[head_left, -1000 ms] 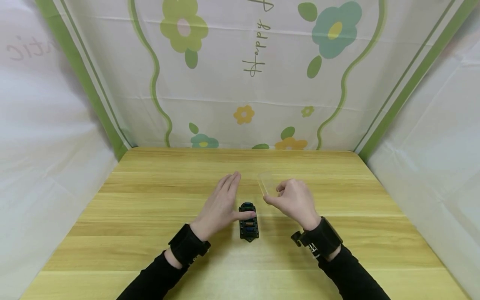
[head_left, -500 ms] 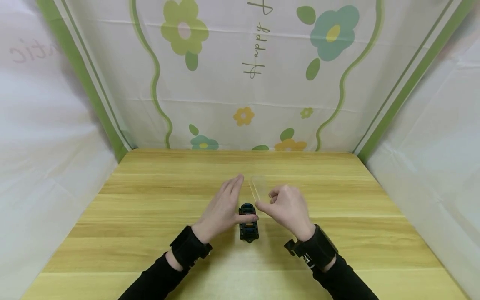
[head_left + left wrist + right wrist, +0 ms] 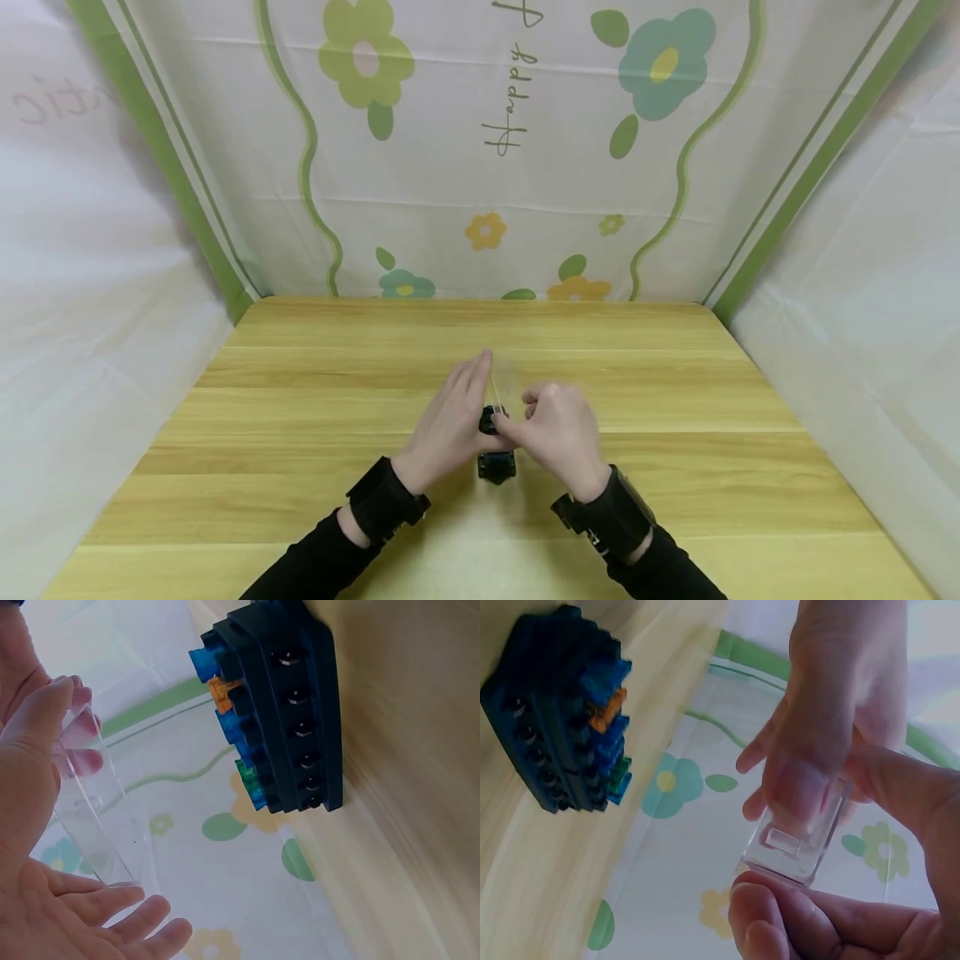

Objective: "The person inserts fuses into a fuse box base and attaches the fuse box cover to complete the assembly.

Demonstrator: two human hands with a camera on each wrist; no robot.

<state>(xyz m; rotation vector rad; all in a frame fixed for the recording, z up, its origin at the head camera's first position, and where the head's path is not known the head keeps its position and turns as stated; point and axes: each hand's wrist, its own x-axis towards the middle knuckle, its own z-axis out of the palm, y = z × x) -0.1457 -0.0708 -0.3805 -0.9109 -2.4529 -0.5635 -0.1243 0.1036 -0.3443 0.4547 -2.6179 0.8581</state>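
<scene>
A black fuse block [image 3: 497,468] with blue, orange and green blade fuses sits on the wooden table, partly hidden under my left thumb in the head view. My right hand [image 3: 562,432] pinches a clear plastic cover [image 3: 817,840] between thumb and curled fingers, above the table just beyond the block. My left hand [image 3: 446,421] reaches in from the other side with its fingers straight and its thumb across, over the block. In the left wrist view its fingertips lie close to one end of the cover [image 3: 97,825]; whether they touch is hard to tell.
The wooden table [image 3: 315,400] runs back to a white cloth [image 3: 435,167] printed with flowers, and white cloth walls stand at both sides. Black straps [image 3: 384,500] with cameras are around both wrists.
My right hand has moved left and nearer, bringing the clear cover beside my left hand and over the far end of the fuse block. The left hand has shifted slightly to the right.
</scene>
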